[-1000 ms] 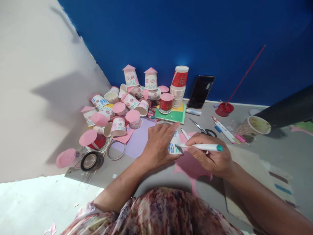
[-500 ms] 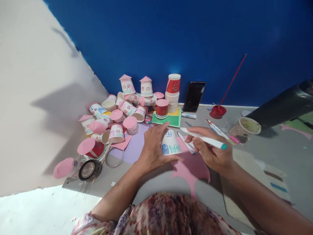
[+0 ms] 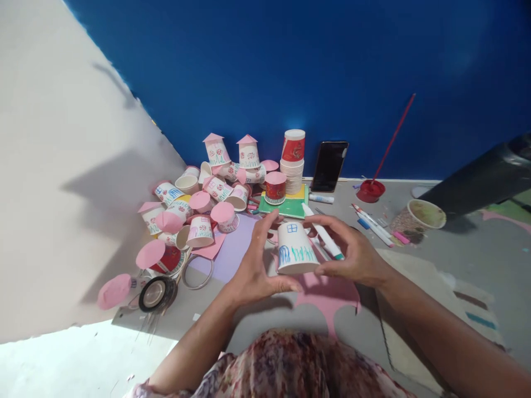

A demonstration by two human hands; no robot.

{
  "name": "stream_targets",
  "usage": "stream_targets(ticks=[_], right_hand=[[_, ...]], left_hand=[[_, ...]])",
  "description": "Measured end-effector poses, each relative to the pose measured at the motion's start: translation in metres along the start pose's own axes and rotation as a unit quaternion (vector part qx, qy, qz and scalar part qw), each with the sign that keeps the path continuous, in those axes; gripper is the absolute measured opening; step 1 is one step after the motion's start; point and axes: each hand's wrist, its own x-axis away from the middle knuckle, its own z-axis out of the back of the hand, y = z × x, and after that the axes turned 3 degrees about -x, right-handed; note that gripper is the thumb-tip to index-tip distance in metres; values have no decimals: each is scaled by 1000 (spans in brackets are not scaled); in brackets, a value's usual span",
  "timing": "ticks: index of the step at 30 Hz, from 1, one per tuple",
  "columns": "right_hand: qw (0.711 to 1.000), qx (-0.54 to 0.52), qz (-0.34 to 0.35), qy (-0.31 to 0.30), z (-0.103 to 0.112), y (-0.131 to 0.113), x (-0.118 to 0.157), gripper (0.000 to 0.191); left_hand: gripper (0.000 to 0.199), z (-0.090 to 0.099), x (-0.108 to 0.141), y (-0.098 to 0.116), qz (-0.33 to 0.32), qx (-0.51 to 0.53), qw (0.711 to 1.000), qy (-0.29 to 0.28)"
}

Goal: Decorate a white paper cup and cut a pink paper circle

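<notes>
An upside-down white paper cup (image 3: 295, 240) is between my hands, with a blue window, a blue door and green grass strokes drawn on it. My left hand (image 3: 254, 266) curves round its left side, fingers behind and thumb low in front. My right hand (image 3: 357, 249) grips a white marker (image 3: 323, 232) with a teal end, while its thumb and forefinger touch the cup's right side. Underneath lies a pink paper sheet (image 3: 327, 293) with curved cut-outs. More markers lie partly hidden behind my right hand.
Decorated cups with pink paper tops (image 3: 201, 230) are heaped at the left. A stack of paper cups (image 3: 293, 152), a green-and-yellow packet (image 3: 294, 207) and a leaning phone (image 3: 329, 166) stand at the back. Markers (image 3: 373, 225), a patterned cup (image 3: 425, 214) and a dark cylinder (image 3: 468, 176) are at right.
My right hand has moved left onto the cup, and the marker in it now points up and left. The cup has turned slightly, its rim tilting toward me.
</notes>
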Motion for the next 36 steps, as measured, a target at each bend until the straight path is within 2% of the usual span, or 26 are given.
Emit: stream_targets(ticks=[5,8,12,15,18,20,22,26,28,30,33,36], right_hand=[[987,-156,-40,28,-4,20,1,93],[981,-182,-59,38,-7,29,1,95],[978,-193,-69,47,-10,33,0,94],[981,-178,-59,47,-9,34,-1,93],[986,-152,-37,54,-5,37,-3,89],[991,-115,-33,64,-2,41,-4,82],[996,-44,-34,67,3,46,-5,75],[989,123,-38,73,12,50,-8,68],[979,174,-45,94,13,51,-9,57],[972,201,-36,114,12,52,-11,42],[968,216,24,123,8,55,-12,21],[963,226,74,125,7,59,-12,13]], left_hand=[[109,-6,12,-7,78,156,985,7],[106,-13,8,-7,93,212,973,20],[93,-20,-5,-5,98,261,960,13],[86,-17,-11,-4,103,203,974,21],[78,-8,-17,-2,74,25,995,54],[76,0,-21,-2,43,-85,993,72],[75,7,-24,-3,30,-139,987,77],[73,13,-25,-15,53,-146,984,90],[74,12,-23,-22,70,-139,983,102],[76,8,-21,-27,81,-135,980,121],[76,3,-19,-31,68,-155,974,148],[71,0,-19,-31,51,-188,967,163]])
